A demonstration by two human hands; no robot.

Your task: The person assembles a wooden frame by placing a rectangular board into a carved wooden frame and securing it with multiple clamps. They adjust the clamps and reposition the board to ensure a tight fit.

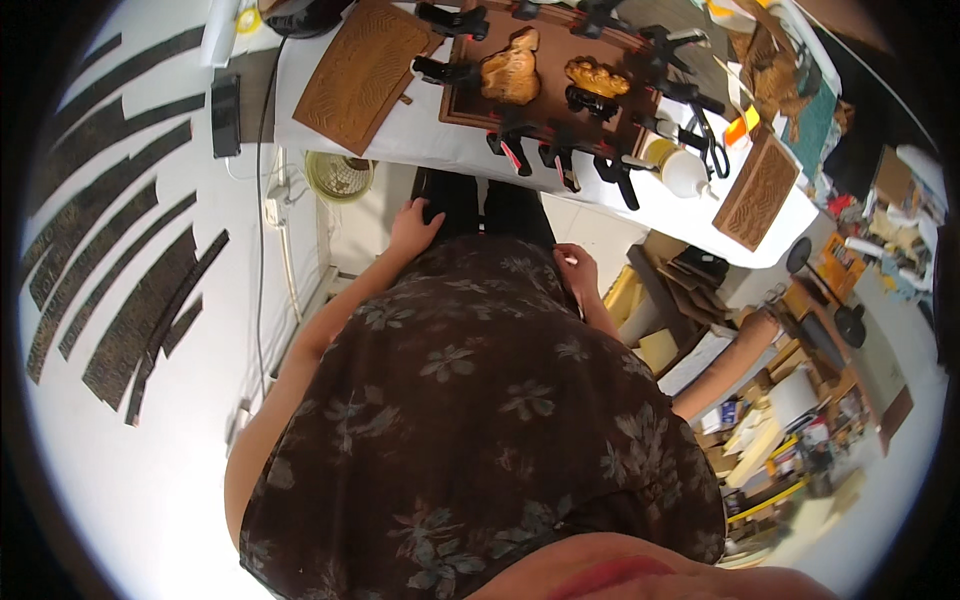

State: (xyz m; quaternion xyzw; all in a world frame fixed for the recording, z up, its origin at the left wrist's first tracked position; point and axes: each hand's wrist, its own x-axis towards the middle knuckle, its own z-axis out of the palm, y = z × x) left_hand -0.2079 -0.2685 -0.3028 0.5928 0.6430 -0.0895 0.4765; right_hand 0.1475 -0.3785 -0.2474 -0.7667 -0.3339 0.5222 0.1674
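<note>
My left hand (pixel 412 229) rests on my dark trousers below the table edge, fingers slightly apart and holding nothing visible. At my right side, my right hand (pixel 576 272) lies against my leg with its fingers loosely curled. A small pale spot shows at its fingertips; whether it is a nail or a held thing I cannot tell. On the table before me sits a brown panel (pixel 462 106) ringed by several black clamps (pixel 612 178). Two glossy amber-brown carved pieces, a taller one (pixel 511 68) and a wider one (pixel 598 75), lie on it.
A patterned brown sheet (pixel 362 78) lies left of the clamps. To the right are a white squeeze bottle (pixel 683 172) and a smaller patterned panel (pixel 757 190). Below the table stands a yellowish basket (pixel 338 176). Boxes and scraps crowd the right; dark strips (pixel 140 330) lie left.
</note>
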